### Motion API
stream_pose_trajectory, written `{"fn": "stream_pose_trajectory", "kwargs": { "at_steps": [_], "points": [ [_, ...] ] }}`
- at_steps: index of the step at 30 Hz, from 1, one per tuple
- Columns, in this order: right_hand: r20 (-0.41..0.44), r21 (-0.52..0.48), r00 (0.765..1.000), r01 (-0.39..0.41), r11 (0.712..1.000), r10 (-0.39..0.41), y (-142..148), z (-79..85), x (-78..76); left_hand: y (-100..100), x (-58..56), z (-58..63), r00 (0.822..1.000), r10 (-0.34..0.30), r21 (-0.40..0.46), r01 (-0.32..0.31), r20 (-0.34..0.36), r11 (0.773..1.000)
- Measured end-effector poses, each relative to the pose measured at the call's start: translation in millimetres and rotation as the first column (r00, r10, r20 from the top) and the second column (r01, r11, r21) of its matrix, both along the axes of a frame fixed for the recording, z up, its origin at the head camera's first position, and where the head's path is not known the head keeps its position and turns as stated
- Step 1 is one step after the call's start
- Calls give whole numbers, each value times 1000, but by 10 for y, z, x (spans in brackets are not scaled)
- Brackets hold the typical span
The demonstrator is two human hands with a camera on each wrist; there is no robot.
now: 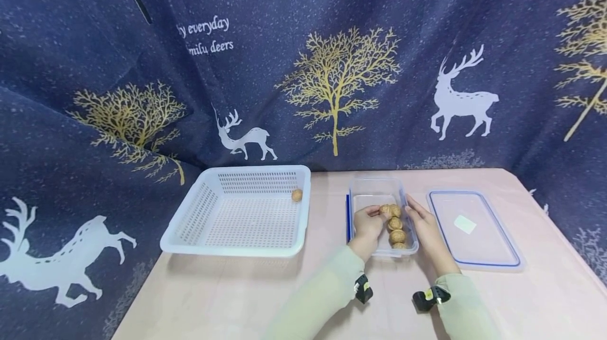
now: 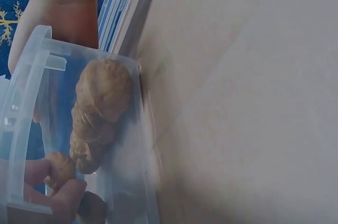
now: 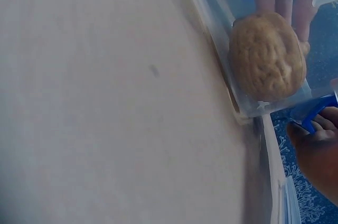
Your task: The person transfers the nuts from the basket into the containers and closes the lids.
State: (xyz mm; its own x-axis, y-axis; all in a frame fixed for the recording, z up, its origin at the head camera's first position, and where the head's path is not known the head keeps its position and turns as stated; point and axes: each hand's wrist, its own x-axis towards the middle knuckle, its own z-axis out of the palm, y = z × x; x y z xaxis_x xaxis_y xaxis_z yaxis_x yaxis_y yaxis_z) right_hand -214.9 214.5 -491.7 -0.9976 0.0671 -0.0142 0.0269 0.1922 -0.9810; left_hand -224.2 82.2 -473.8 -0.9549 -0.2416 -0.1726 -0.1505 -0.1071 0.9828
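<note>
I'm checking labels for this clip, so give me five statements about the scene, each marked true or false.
1. The left hand pinches a walnut inside the clear container. True.
2. The white basket is full of walnuts. False: the white basket holds one visible walnut, by its right wall.
3. The lid lies on the table. True.
4. The right hand grips the lid. False: the right hand is at the container's right side.
5. Several walnuts line up inside the container. True.
</note>
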Motion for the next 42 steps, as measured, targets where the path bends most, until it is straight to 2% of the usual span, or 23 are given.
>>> {"fn": "stream_pose_trajectory", "kwargs": {
  "at_steps": [4, 8, 14, 17, 28, 31, 37, 42],
  "points": [
    [3, -1, 1000, -4, 1000, 4, 7, -7, 1, 13, -14, -16, 1000, 21, -4, -21, -9, 1000],
    [6, -23, 1000, 2, 1000, -2, 5, -4, -3, 17, -14, -6, 1000, 29, -46, -29, -11, 999],
    [7, -37, 1000, -4, 999, 4, -17, -6, -2, 6, -1, -5, 999, 44, -81, -42, 22, 996],
    [8, -35, 1000, -6, 999, 6, -15, -6, -2, 4, 1, -12, 998, 51, -63, -49, 36, 997],
    [17, -36, 1000, -5, 999, 6, -4, 10, -10, -9, 8, 12, 1000, 21, -69, -19, 16, 997],
    [11, -24, 1000, -7, 1000, 7, -5, 19, -10, -24, 11, 41, 1000, -1, -77, 1, -6, 997],
    [1, 8, 1000, -12, 1000, 12, -3, 4, -4, -78, -22, 152, 998, -43, -36, 42, -36, 998],
    [-4, 16, 1000, -15, 1000, 15, 0, -15, 1, -164, -95, 358, 993, -91, -59, 86, -77, 995]
  ]
}}
